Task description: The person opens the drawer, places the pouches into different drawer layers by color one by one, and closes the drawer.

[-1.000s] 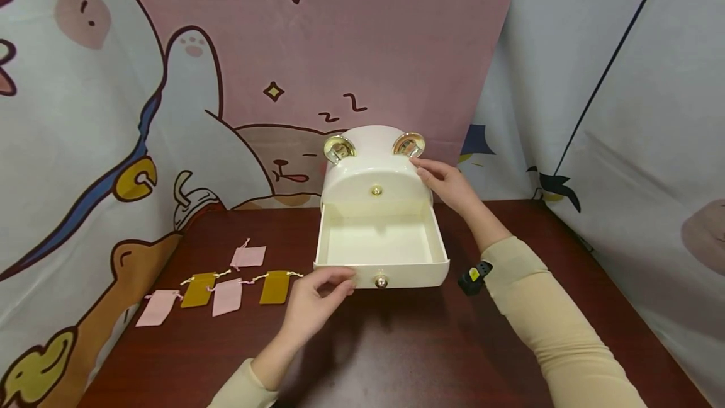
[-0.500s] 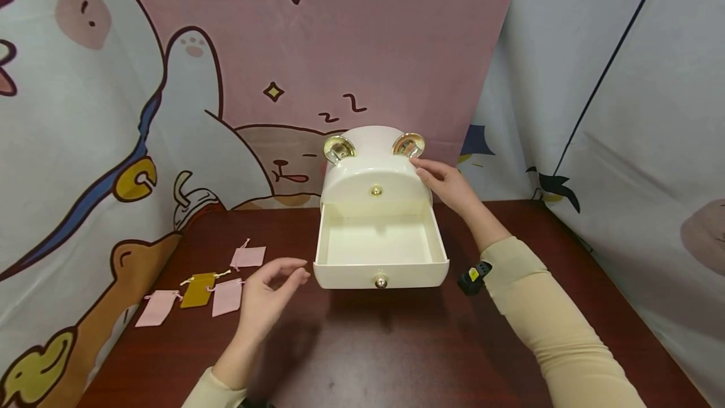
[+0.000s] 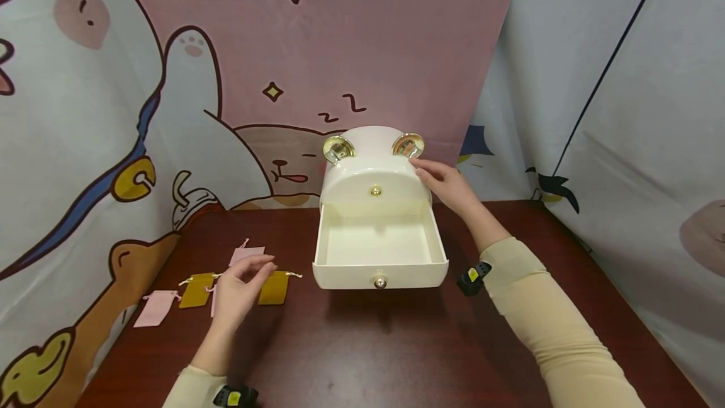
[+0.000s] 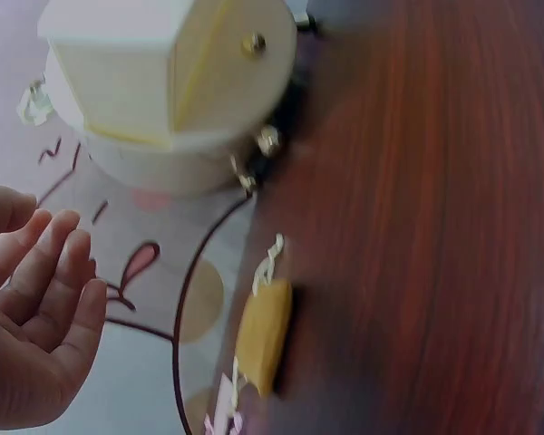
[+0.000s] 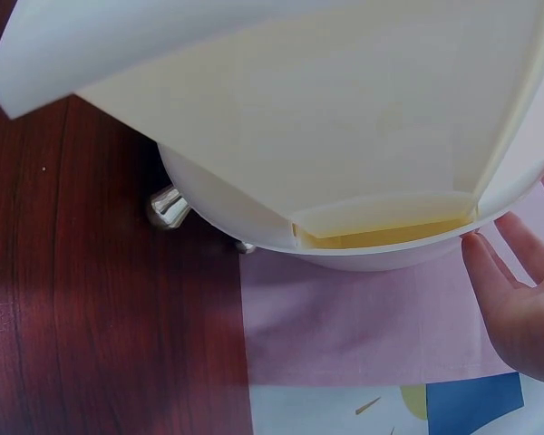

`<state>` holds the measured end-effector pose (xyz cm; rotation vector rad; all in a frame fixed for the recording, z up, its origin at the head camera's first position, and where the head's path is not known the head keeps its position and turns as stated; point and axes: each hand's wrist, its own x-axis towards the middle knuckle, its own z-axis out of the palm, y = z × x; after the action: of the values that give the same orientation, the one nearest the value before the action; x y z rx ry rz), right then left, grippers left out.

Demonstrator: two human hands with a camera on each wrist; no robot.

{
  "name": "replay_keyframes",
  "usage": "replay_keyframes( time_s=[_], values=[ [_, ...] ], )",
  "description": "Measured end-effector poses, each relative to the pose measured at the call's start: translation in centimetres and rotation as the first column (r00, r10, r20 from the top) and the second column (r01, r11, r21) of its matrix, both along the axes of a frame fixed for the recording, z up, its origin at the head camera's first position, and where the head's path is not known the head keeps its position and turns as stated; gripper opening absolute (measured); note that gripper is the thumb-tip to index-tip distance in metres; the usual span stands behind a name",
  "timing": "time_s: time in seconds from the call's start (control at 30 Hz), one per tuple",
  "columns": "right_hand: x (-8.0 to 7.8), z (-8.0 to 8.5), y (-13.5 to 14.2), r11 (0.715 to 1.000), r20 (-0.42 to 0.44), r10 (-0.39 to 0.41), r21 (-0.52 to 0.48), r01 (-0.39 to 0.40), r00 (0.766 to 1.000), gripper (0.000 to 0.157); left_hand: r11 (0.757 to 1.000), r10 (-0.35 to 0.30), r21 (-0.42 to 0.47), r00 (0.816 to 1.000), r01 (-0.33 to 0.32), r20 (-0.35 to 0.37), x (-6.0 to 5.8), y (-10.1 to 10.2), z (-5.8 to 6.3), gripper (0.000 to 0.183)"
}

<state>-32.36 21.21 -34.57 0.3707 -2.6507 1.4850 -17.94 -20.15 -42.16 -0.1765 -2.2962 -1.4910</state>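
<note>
A left hand (image 3: 240,285), which a second ago touched the left front corner of a cream plastic drawer (image 3: 345,277), has drawn back leftward and now hovers above small fabric drawstring pouches. Its fingers are loosely bent, the thumb tip near but apart from them, with nothing held. It covers most of a pale pink cloth pouch (image 3: 214,301) and overlaps the near side of a far pink cloth pouch (image 3: 247,255). A right-hand ochre cloth pouch (image 3: 273,288), hidden behind the hand half a second ago, shows again just right of it. Farther left lie another ochre cloth pouch (image 3: 196,290) with cream cords and a leftmost pink cloth pouch (image 3: 156,308).

The right hand (image 3: 450,187) has not moved: its fingertips touch the right side of a glossy cream plastic cabinet (image 3: 374,165) with a rounded top, just below a round gold-tinted ear (image 3: 408,143). Its fingers are extended, not clamped on it.

The cabinet stands at the far side of a dark red-brown wood-grain table (image 3: 368,345). Its lower drawer remains pulled out toward the near side, bare inside.

On the pink cartoon-printed cloth backdrop (image 3: 419,36), two brown letters "Z" (image 3: 354,103) can be read, above and to the left of the cabinet.
</note>
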Motion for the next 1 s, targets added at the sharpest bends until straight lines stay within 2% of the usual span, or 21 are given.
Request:
replay_keyframes(
  time_s=[0.17, 0.43, 0.6, 0.83, 1.0],
  values=[
    [0.0, 0.0, 0.1, 1.0, 0.002, -0.001, -0.006, 0.001, 1.0, 0.051, 0.996, 0.046, -0.075, 0.997, -0.042, 0.058, -1.7, -2.1, -2.6, 0.02],
    [0.0, 0.0, 0.1, 1.0, -0.009, 0.001, 0.002, -0.001, 1.0, 0.051, 0.973, 0.087, -0.225, 0.982, -0.048, 0.166, -3.2, -3.2, -4.7, 0.028],
    [-0.1, 0.0, 0.1, 1.0, -0.005, 0.002, 0.005, -0.002, 1.0, 0.051, 0.971, 0.038, -0.241, 0.986, 0.002, 0.164, -4.3, -3.3, -5.7, 0.031],
    [0.0, 0.0, 0.0, 1.0, -0.003, -0.001, 0.008, 0.002, 1.0, 0.051, 0.942, -0.076, -0.323, 0.994, 0.096, 0.074, -5.8, -3.4, -6.5, 0.035],
    [0.0, -0.1, 0.0, 1.0, -0.007, -0.004, 0.008, 0.004, 1.0, 0.051, 0.927, -0.134, -0.338, 0.986, 0.161, 0.102, -6.6, -3.5, -7.1, 0.036]
  ],
)
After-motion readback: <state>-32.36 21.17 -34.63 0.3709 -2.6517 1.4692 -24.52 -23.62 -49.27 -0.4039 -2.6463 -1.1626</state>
